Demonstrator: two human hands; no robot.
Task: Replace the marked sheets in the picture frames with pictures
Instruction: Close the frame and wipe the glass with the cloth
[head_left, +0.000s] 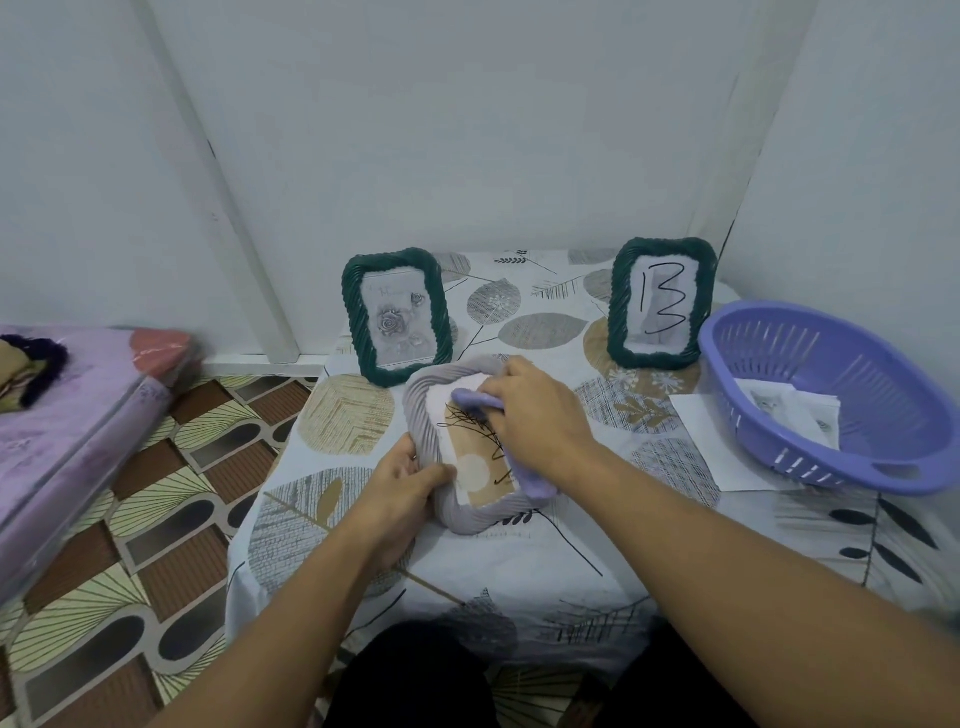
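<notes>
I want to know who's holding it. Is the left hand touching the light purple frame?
Touching. The head view shows the left hand gripping the light purple frame at its left edge, thumb pressed over the rim, with no gap.

Both hands, left (402, 475) and right (535, 410), on a lilac frame (457, 512) atop leaf-print table (571, 587).

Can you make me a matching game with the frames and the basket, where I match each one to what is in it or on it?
Things:
1. left green frame
2. right green frame
3. grey frame
4. purple basket

What goes with it:
A. loose printed pictures lying inside
B. a sheet marked 13
C. a picture of roses
D. held by both the left hand and the right hand

Pairs: 1-C, 2-B, 3-D, 4-A
</notes>
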